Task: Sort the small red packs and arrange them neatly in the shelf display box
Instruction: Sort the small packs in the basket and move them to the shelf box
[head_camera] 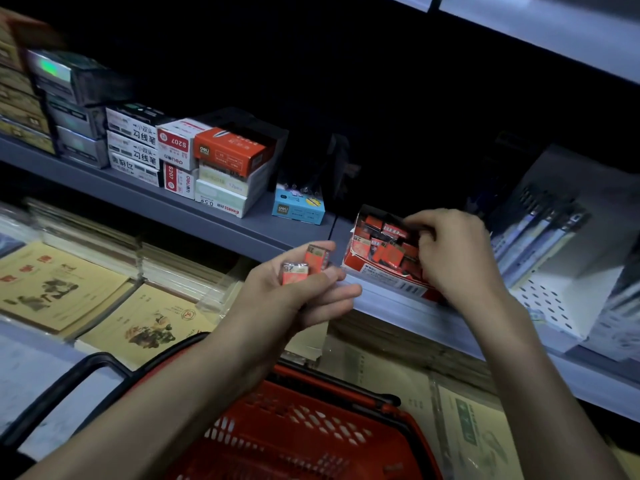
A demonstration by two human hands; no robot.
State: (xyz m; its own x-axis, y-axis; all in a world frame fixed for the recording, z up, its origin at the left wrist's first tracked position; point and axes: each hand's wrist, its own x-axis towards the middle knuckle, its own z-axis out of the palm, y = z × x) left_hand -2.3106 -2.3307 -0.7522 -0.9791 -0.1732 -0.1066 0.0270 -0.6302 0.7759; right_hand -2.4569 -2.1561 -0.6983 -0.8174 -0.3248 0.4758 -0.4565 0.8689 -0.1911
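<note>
Our left hand gripped two red packs between thumb and curled fingers, just in front of the shelf edge. Our right hand reached into the display box, its fingers bent over the loose red packs jumbled inside and pinching one near the top. The box stood tilted at the shelf's front lip, just right of our left hand. Below our forearms was a red basket, with notebooks stacked further left.
</note>
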